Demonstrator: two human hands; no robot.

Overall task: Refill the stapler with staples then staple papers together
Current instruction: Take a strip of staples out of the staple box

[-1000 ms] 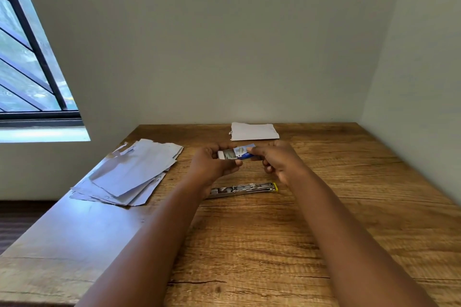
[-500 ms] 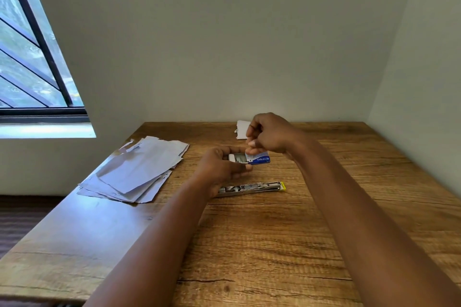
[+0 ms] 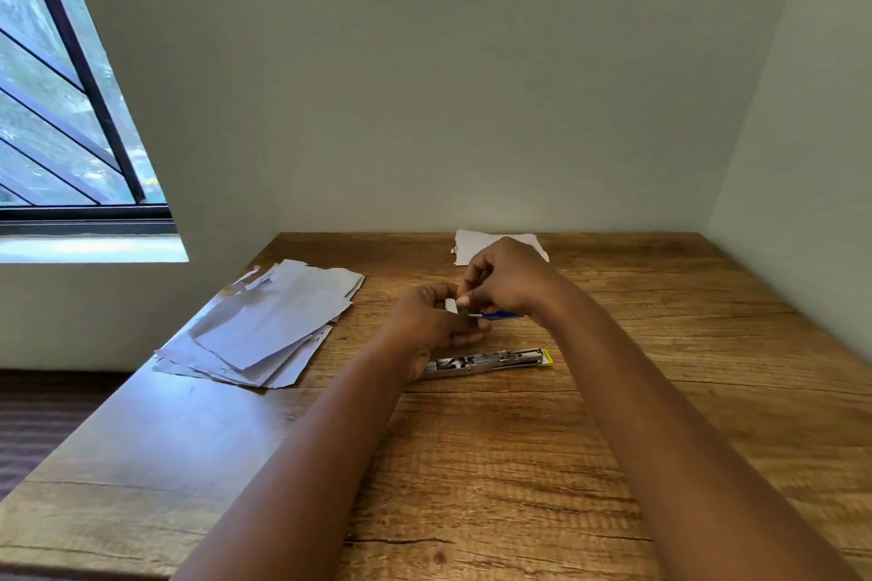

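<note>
Both forearms reach forward over the table (image 3: 613, 439). The left hand (image 3: 427, 321) cups the staple box (image 3: 502, 314) from below; the right hand (image 3: 507, 281), knuckles up, pinches at its opening. Just nearer, the stapler (image 3: 490, 361) lies left-to-right, yellow end rightward.

A pile of papers (image 3: 264, 321) lies on the left side of the table (image 3: 660, 392), and one more paper (image 3: 476, 243) lies at the back, near the wall. The two hands are above the middle of the table, the left hand (image 3: 429, 321) just left of the right hand (image 3: 507, 281), and they hold a small staple box (image 3: 505, 314) between them. The stapler (image 3: 490, 361) lies flat on the table just in front of the hands, to the right of the pile, and the window (image 3: 61, 109) is far off on the left.
</note>
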